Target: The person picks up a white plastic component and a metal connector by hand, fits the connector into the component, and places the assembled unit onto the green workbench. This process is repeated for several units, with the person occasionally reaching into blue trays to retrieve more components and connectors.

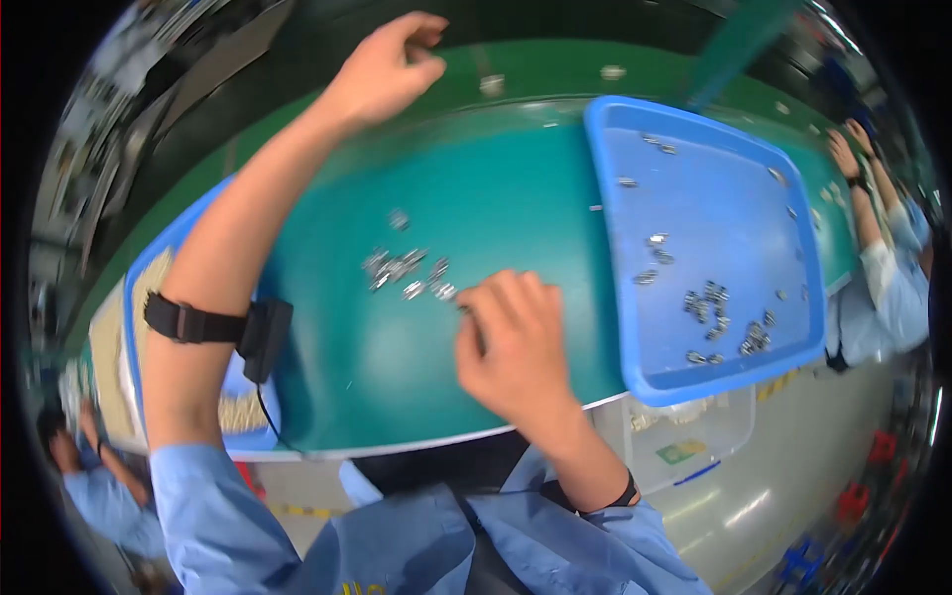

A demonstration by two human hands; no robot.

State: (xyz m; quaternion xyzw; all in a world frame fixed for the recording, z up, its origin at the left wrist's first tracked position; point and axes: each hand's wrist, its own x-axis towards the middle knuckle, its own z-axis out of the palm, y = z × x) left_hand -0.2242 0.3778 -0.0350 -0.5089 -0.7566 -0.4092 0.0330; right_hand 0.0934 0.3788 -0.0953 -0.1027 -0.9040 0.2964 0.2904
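Note:
My left hand (389, 71) reaches out past the far edge of the green table, above a green strip. Its fingers are bent but apart from the thumb, and nothing shows between them. My right hand (516, 342) is low over the table, fingers curled and closed toward the thumb. Whatever is at its fingertips is too small and blurred to make out. Just left of those fingertips lies a loose group of small shiny metal parts (397, 266). A separate metal part (399, 219) rests a little farther off.
A blue tray (635, 383) with scattered metal parts stands right of my hand. At left, another blue tray (266, 436) holds small beige pieces, partly behind my left arm. Small pale parts (493, 85) sit on the green strip (555, 61). Other people work at both sides.

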